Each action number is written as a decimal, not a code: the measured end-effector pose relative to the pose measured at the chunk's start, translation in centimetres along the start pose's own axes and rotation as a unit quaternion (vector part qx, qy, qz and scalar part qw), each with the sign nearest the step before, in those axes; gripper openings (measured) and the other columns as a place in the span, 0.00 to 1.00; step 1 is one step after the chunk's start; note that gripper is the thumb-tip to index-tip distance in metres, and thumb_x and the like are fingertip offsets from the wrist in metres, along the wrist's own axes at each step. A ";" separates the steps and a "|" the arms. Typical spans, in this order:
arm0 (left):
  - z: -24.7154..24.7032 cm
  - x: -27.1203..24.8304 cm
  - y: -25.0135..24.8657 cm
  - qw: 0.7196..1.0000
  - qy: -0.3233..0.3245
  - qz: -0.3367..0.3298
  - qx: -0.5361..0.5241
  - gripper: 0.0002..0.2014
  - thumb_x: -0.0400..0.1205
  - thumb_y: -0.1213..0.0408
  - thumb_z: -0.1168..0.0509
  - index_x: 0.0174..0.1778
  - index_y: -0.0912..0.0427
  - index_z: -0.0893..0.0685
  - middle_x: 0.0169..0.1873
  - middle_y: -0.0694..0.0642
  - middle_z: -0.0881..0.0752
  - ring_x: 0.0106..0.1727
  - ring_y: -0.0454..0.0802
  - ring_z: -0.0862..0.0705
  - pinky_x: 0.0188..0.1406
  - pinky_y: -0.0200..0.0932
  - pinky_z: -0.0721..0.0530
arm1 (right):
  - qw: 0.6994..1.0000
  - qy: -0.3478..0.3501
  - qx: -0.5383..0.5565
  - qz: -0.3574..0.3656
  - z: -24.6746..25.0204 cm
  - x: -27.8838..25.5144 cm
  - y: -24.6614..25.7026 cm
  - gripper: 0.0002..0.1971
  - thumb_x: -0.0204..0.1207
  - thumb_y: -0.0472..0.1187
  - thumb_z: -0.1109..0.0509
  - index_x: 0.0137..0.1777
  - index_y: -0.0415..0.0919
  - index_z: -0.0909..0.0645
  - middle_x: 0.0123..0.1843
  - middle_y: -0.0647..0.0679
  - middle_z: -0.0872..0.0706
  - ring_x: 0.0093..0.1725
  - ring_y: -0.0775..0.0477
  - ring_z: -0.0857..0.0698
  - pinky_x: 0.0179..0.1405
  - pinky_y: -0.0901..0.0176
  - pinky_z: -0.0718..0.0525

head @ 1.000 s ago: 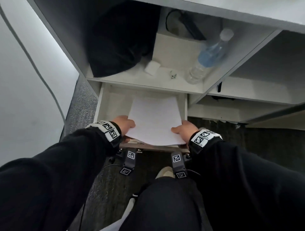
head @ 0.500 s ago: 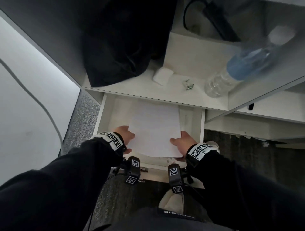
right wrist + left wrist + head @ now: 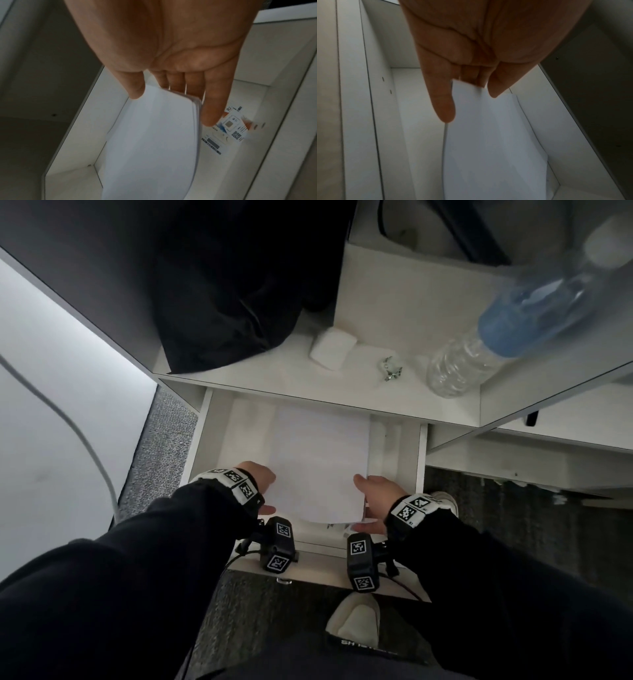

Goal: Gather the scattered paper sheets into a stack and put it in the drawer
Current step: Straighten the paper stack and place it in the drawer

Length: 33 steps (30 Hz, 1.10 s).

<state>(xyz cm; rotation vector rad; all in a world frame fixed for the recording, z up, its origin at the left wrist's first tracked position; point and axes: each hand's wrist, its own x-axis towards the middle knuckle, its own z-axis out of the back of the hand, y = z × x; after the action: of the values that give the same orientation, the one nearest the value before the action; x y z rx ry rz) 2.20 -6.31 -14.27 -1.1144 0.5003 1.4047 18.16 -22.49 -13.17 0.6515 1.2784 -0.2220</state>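
- While both hands reach into the open drawer (image 3: 419, 453), the left hand (image 3: 259, 478) pinches the near left edge of the paper stack (image 3: 320, 460), thumb on top and fingers (image 3: 442, 108) beneath.
- The right hand (image 3: 378, 494) grips the near right corner, thumb above and fingers (image 3: 212, 111) under; the layered sheet edges show in the right wrist view.
- The stack is plain white, blank and slightly bowed, lying lengthwise inside the drawer with its far end under the shelf (image 3: 274, 374) edge.
- A printed card (image 3: 229, 129) lies on the drawer floor beside the right fingers; its text is too small to read.
- On the shelf, a dark bag (image 3: 219, 302), a small white block (image 3: 331, 350) and a blurred water bottle (image 3: 513, 330) are partly cut off.
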 end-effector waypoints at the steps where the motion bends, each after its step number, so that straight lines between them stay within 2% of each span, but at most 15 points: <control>1: 0.1 -0.2 -0.5 0.988 0.012 0.059 -0.141 0.29 0.84 0.51 0.34 0.78 0.62 0.29 0.77 0.60 0.26 0.76 0.59 0.25 0.73 0.50 0.25 | 1.000 0.008 -0.010 -0.002 0.2 -0.4 0.0 0.20 0.82 0.53 0.34 0.68 0.41 0.24 0.60 0.41 0.17 0.56 0.37 0.14 0.52 0.36 0.11; 3: 0.2 -1.1 -0.9 0.968 -0.003 0.088 -0.236 0.19 0.85 0.62 0.36 0.72 0.64 0.22 0.70 0.62 0.20 0.62 0.62 0.16 0.58 0.58 0.15 | 1.000 0.009 -0.010 -0.011 0.6 -1.5 0.1 0.21 0.83 0.51 0.35 0.69 0.38 0.24 0.64 0.36 0.17 0.63 0.36 0.14 0.62 0.36 0.16; 4: 0.4 -1.9 -1.2 0.961 0.005 0.109 -0.254 0.16 0.86 0.65 0.37 0.69 0.65 0.21 0.67 0.62 0.19 0.57 0.62 0.15 0.55 0.58 0.15 | 1.000 0.011 0.002 -0.014 0.9 -2.4 0.1 0.20 0.83 0.50 0.35 0.68 0.37 0.24 0.67 0.36 0.19 0.66 0.37 0.16 0.64 0.36 0.18; 6: 0.9 -3.1 -1.6 0.967 0.012 0.102 -0.234 0.15 0.87 0.66 0.40 0.68 0.66 0.21 0.67 0.61 0.18 0.55 0.59 0.17 0.53 0.56 0.18 | 1.000 0.008 -0.005 0.010 1.4 -4.0 0.3 0.16 0.83 0.49 0.35 0.64 0.41 0.24 0.68 0.39 0.20 0.63 0.39 0.17 0.63 0.40 0.17; 9: 1.5 -5.3 -1.7 0.984 0.022 0.016 -0.177 0.15 0.87 0.64 0.41 0.69 0.62 0.20 0.65 0.60 0.16 0.47 0.53 0.18 0.46 0.49 0.20 | 0.993 -0.004 -0.076 0.085 1.9 -6.8 0.6 0.15 0.83 0.48 0.36 0.66 0.43 0.22 0.62 0.43 0.16 0.55 0.43 0.15 0.55 0.48 0.18; 11: 2.0 -6.7 -1.5 0.992 0.019 -0.065 -0.111 0.12 0.86 0.65 0.38 0.63 0.61 0.16 0.57 0.58 0.12 0.42 0.51 0.17 0.40 0.43 0.19 | 0.960 -0.027 -0.218 0.174 2.3 -8.8 0.3 0.13 0.81 0.50 0.35 0.59 0.45 0.18 0.53 0.49 0.12 0.50 0.45 0.12 0.51 0.54 0.17; 13: 2.6 -8.3 -0.7 0.985 0.019 -0.165 0.051 0.11 0.85 0.62 0.36 0.58 0.58 0.11 0.49 0.53 0.10 0.46 0.52 0.13 0.47 0.45 0.14 | 0.902 -0.036 -0.356 0.243 2.3 -10.9 -0.5 0.11 0.80 0.53 0.34 0.51 0.49 0.15 0.43 0.58 0.14 0.48 0.50 0.14 0.44 0.63 0.20; 15: 3.0 -10.2 0.4 0.935 0.025 -0.237 0.263 0.14 0.85 0.54 0.38 0.58 0.53 0.10 0.52 0.49 0.10 0.55 0.52 0.13 0.55 0.44 0.16 | 0.850 -0.027 -0.458 0.259 2.2 -12.5 -2.2 0.12 0.79 0.57 0.34 0.51 0.53 0.14 0.44 0.61 0.14 0.49 0.56 0.17 0.41 0.72 0.28; 16: 3.1 -11.0 1.2 0.906 0.028 -0.254 0.337 0.15 0.85 0.50 0.39 0.58 0.51 0.10 0.53 0.48 0.11 0.56 0.52 0.14 0.53 0.43 0.18 | 0.827 -0.017 -0.495 0.265 2.1 -12.9 -3.1 0.13 0.77 0.60 0.34 0.50 0.55 0.14 0.47 0.61 0.13 0.51 0.58 0.17 0.44 0.72 0.26; 18: 3.3 -11.9 2.8 0.866 0.044 -0.272 0.418 0.20 0.83 0.40 0.40 0.54 0.49 0.10 0.51 0.47 0.11 0.55 0.51 0.15 0.50 0.42 0.20 | 0.787 0.002 -0.548 0.282 2.1 -13.3 -4.9 0.17 0.72 0.66 0.33 0.51 0.57 0.14 0.48 0.61 0.14 0.50 0.58 0.17 0.52 0.63 0.19; 21: 4.0 -12.6 4.9 0.861 0.067 -0.286 0.414 0.21 0.78 0.35 0.36 0.56 0.44 0.11 0.51 0.42 0.11 0.55 0.45 0.15 0.57 0.43 0.19 | 0.747 -0.009 -0.599 0.290 2.2 -13.4 -6.3 0.16 0.75 0.59 0.32 0.60 0.59 0.17 0.51 0.60 0.19 0.52 0.56 0.19 0.56 0.60 0.20; 23: 4.2 -12.8 5.5 0.865 0.051 -0.297 0.401 0.18 0.78 0.41 0.32 0.62 0.41 0.13 0.57 0.41 0.13 0.60 0.44 0.17 0.61 0.41 0.20 | 0.727 -0.031 -0.614 0.304 2.1 -13.5 -6.6 0.15 0.77 0.55 0.33 0.63 0.59 0.18 0.55 0.55 0.18 0.57 0.51 0.18 0.59 0.57 0.20; 26: 3.7 -12.3 5.7 0.860 0.031 -0.309 0.405 0.18 0.80 0.50 0.31 0.67 0.41 0.16 0.64 0.44 0.15 0.65 0.46 0.19 0.68 0.44 0.22 | 0.696 -0.052 -0.646 0.309 1.8 -12.9 -6.9 0.17 0.80 0.54 0.35 0.66 0.57 0.18 0.60 0.51 0.20 0.61 0.45 0.21 0.62 0.51 0.21; 30: 3.7 -11.0 5.2 0.840 0.035 -0.322 0.436 0.20 0.81 0.49 0.32 0.69 0.40 0.18 0.67 0.46 0.18 0.70 0.49 0.23 0.71 0.50 0.25 | 0.688 -0.058 -0.659 0.300 1.9 -12.2 -6.1 0.15 0.82 0.52 0.38 0.64 0.54 0.17 0.55 0.49 0.21 0.57 0.44 0.20 0.55 0.53 0.20; 33: 4.3 -10.3 3.9 0.823 -0.009 -0.348 0.450 0.19 0.82 0.47 0.36 0.70 0.38 0.19 0.61 0.47 0.22 0.66 0.50 0.26 0.70 0.53 0.26 | 0.692 -0.074 -0.648 0.309 2.4 -11.7 -5.1 0.12 0.84 0.50 0.42 0.58 0.50 0.19 0.51 0.48 0.15 0.54 0.43 0.17 0.48 0.56 0.22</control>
<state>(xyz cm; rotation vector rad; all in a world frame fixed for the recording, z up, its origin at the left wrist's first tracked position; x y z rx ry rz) -4.65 -8.77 -4.91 -0.4028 0.5699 0.4063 14.09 -30.21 -3.59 -0.2279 0.6968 1.1172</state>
